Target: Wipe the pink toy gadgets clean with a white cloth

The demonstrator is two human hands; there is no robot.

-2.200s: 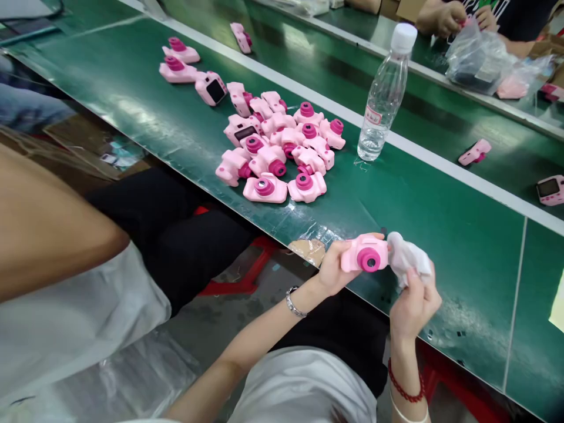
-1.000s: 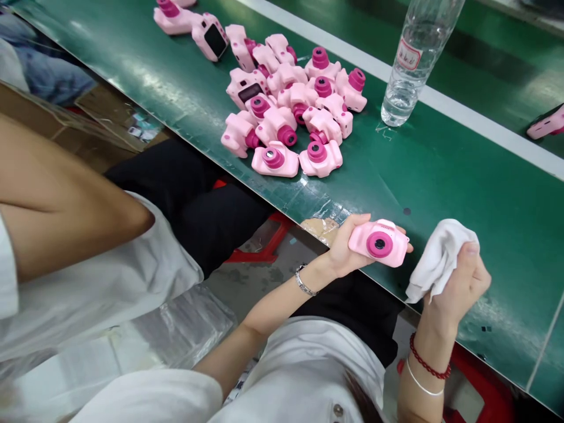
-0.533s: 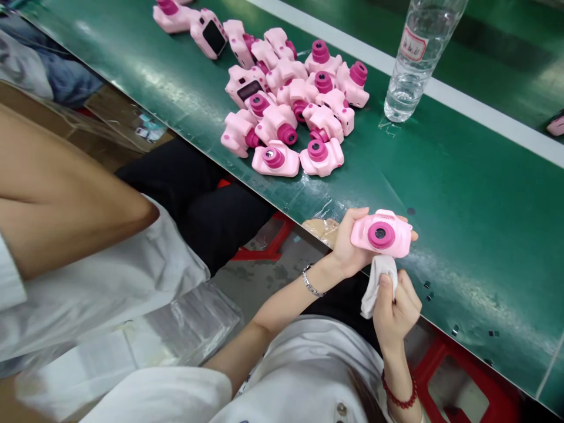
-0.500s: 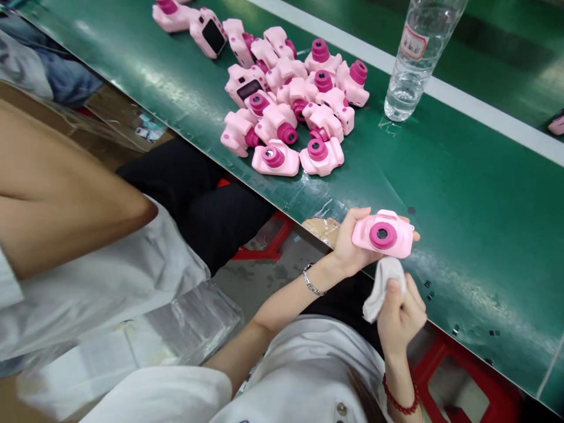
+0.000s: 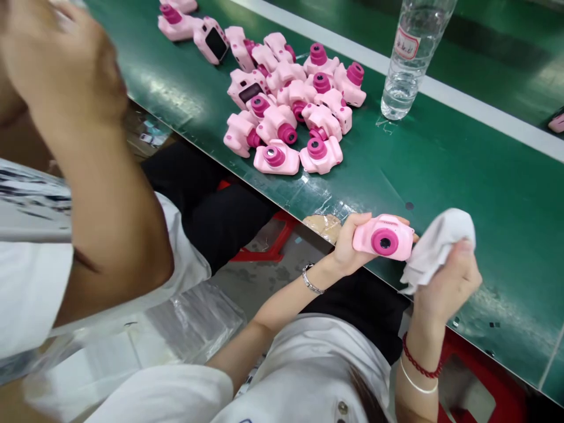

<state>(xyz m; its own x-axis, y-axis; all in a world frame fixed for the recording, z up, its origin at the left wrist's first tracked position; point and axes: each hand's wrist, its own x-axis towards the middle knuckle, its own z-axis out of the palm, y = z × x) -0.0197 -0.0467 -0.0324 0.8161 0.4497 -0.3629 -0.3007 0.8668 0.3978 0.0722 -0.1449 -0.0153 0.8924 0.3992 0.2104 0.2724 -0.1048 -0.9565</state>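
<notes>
My left hand (image 5: 348, 244) is closed around a pink toy camera (image 5: 368, 238), whose magenta lens points up at me. It holds the camera over the near edge of the green table (image 5: 493, 235). To the right of the camera, my right hand (image 5: 453, 282) grips a crumpled white cloth (image 5: 436, 241), bunched between thumb and fingers. Cloth and camera lie close together, and I cannot tell whether they touch. Farther up the table, several more pink toy cameras (image 5: 277, 157) sit in a loose pile, some lens up and some showing their dark screens.
A clear plastic bottle (image 5: 400, 79) with a little liquid stands right of the pile. On my left, another person's arm (image 5: 118, 205) reaches up beside the table. Small dark bits (image 5: 494, 325) lie near the front edge. Red stools (image 5: 476, 382) are below.
My right hand has moved up and right with the cloth, from below the camera to beside it. The camera stays nearly in place. The neighbouring person's arm has swung upward.
</notes>
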